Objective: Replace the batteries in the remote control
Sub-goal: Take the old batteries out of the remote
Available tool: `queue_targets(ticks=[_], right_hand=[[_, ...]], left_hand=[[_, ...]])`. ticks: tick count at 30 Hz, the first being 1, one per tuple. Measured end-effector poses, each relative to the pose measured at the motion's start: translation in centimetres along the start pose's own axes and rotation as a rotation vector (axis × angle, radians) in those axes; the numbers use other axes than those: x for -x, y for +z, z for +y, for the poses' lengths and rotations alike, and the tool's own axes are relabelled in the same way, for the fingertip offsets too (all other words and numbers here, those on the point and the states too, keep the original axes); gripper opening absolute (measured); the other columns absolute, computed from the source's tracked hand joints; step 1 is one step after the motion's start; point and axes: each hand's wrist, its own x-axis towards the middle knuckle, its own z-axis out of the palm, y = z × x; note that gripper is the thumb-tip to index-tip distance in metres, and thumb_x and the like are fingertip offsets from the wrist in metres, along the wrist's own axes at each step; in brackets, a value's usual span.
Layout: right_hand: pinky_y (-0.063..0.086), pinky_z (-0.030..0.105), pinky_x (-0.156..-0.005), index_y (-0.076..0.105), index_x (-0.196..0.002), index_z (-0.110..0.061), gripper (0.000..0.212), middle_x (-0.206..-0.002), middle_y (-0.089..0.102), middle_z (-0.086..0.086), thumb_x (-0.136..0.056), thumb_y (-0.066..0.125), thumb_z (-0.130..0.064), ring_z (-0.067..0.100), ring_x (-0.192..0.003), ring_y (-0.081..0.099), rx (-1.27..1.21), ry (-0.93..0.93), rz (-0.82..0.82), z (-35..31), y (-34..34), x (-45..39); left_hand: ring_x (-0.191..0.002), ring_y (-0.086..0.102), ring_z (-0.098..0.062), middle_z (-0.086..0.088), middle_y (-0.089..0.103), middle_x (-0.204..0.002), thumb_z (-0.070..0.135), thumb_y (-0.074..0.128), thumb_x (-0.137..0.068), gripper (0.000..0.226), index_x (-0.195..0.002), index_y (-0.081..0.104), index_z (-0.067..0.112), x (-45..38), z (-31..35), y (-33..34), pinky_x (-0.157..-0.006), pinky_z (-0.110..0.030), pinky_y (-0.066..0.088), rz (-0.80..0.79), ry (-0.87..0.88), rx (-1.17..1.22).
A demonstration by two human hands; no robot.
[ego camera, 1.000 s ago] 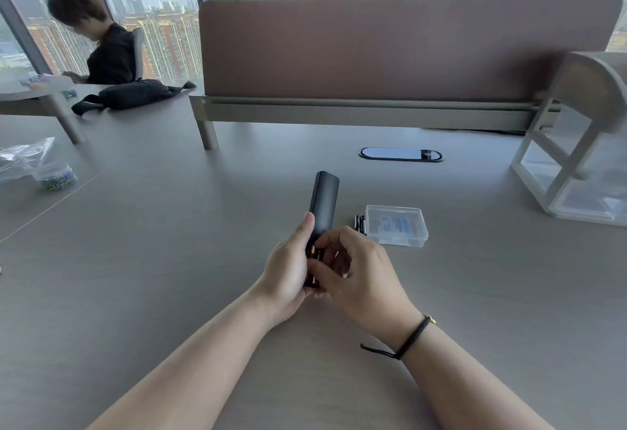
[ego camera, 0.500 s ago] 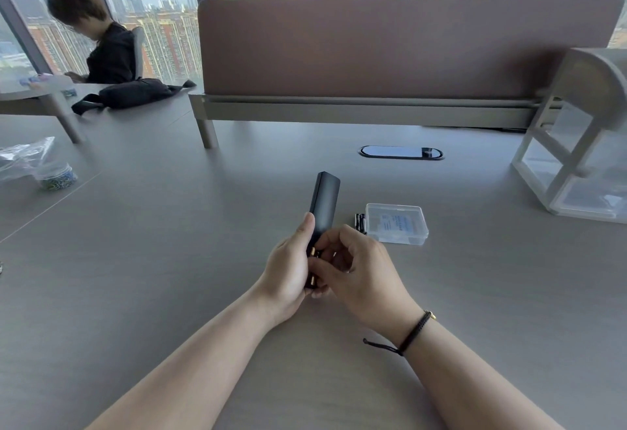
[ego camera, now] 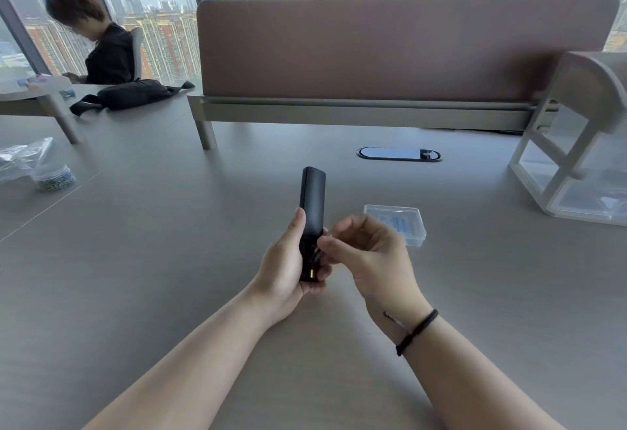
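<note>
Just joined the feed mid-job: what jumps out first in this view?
At centre, the left hand grips a slim black remote control upright above the grey desk, its lower compartment open with a brass-tipped battery showing. The right hand pinches at that opening. Behind it a clear plastic lidded box lies on the desk.

You have a black remote control (ego camera: 312, 198) over a grey bench (ego camera: 169, 277) with a faint wood grain, and a small gold-coloured spot shows at the remote's lower end. On your right wrist sits a black cord bracelet (ego camera: 416, 332), and behind it lies a clear plastic box (ego camera: 397, 224) with a pale blue label. The divider panel (ego camera: 390, 49) is dusty brownish-pink, the bag (ego camera: 132, 94) black, and the rack (ego camera: 576, 144) white.
</note>
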Motion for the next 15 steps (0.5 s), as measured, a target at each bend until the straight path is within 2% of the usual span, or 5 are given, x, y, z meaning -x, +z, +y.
queue_targets(ticks=[3,5,8,12,15], right_hand=[[0.055,0.027,-0.058,0.064,-0.084,-0.005,0.015,-0.066,0.069,0.004,-0.08,0.075,0.005,0.017,-0.057,0.065,-0.05,0.06,0.083,-0.5,-0.9,-0.8],[0.057,0.03,-0.058,0.067,-0.081,-0.004,0.011,-0.058,0.069,0.001,-0.08,0.077,0.001,0.016,-0.054,0.065,0.133,0.089,0.084,-0.3,-1.5,-1.4],[0.057,0.039,-0.061,0.071,-0.073,-0.008,0.01,-0.059,0.072,0.013,-0.078,0.08,-0.009,0.021,-0.054,0.064,0.474,0.157,-0.025,0.1,-1.9,-1.5],[0.042,0.017,-0.043,0.071,-0.069,-0.011,0.014,-0.055,0.069,0.005,-0.077,0.08,-0.018,0.009,-0.042,0.054,0.774,0.181,-0.125,0.4,-2.1,-1.1],[0.04,0.018,-0.043,0.072,-0.069,-0.014,0.016,-0.062,0.071,-0.003,-0.076,0.079,-0.026,0.007,-0.048,0.056,0.939,0.138,-0.146,0.5,-1.9,-0.9]], left_hand=[[-0.048,0.041,-0.018,-0.005,0.048,-0.063,0.062,0.037,-0.095,0.054,-0.087,0.057,0.012,-0.3,0.2,-0.5,-0.048,-0.027,0.028,0.04,0.018,0.064],[-0.048,0.037,-0.018,-0.005,0.047,-0.062,0.062,0.038,-0.094,0.052,-0.083,0.056,0.014,-0.5,0.5,-0.9,-0.047,-0.026,0.026,0.07,0.032,0.13],[-0.044,0.037,-0.016,-0.003,0.042,-0.058,0.061,0.037,-0.093,0.051,-0.08,0.053,0.014,-0.8,0.9,-1.5,-0.039,-0.023,0.021,0.097,0.065,0.258],[-0.042,0.035,-0.015,-0.002,0.039,-0.058,0.06,0.037,-0.094,0.05,-0.077,0.051,0.015,-1.1,1.2,-2.0,-0.041,-0.023,0.015,0.146,0.099,0.36],[-0.043,0.035,-0.015,-0.002,0.039,-0.059,0.06,0.037,-0.094,0.05,-0.077,0.052,0.015,-1.1,1.2,-2.1,-0.042,-0.024,0.015,0.154,0.1,0.379]])
